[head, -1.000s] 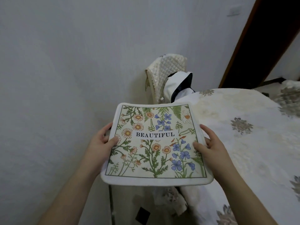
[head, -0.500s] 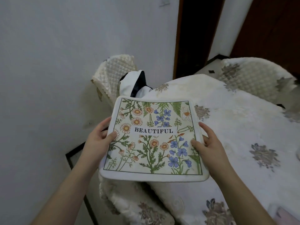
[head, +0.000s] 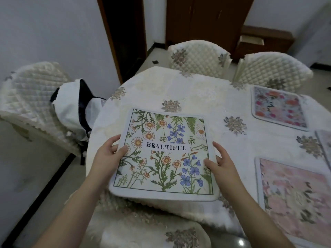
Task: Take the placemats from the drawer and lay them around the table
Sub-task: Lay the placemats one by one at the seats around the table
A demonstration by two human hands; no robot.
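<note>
1. Head view, the held thing: a floral placemat (head: 165, 154) printed with the word BEAUTIFUL is held face up over the near edge of the table (head: 197, 93), which is covered in a cream embroidered cloth.
2. The left hand (head: 105, 158) grips the mat's left edge, thumb curled on top and fingers underneath.
3. The right hand (head: 223, 165) grips the right edge the same way, thumb on the printed face and fingers below; the two hands are well apart, one on each side.
4. Whether the mat's underside touches the cloth cannot be told; its near edge overhangs the table rim.
5. Already lying flat on the table: a bright flowered placemat (head: 279, 110) at the far right, and a pink placemat (head: 295, 201) at the near right, cut off by the frame.
6. A sliver of another flat item (head: 325, 145) shows at the right edge between them, too little to identify.
7. Around the table stand quilted chairs: one on the left (head: 30, 93) with a white and dark garment (head: 77, 108) draped on it beside the table edge, two at the far side (head: 198, 56) (head: 272, 72), and one close below the mat (head: 154, 233).
8. Behind is a dark wooden cabinet (head: 211, 20) with a pulled-out drawer (head: 251, 40) next to it.
</note>
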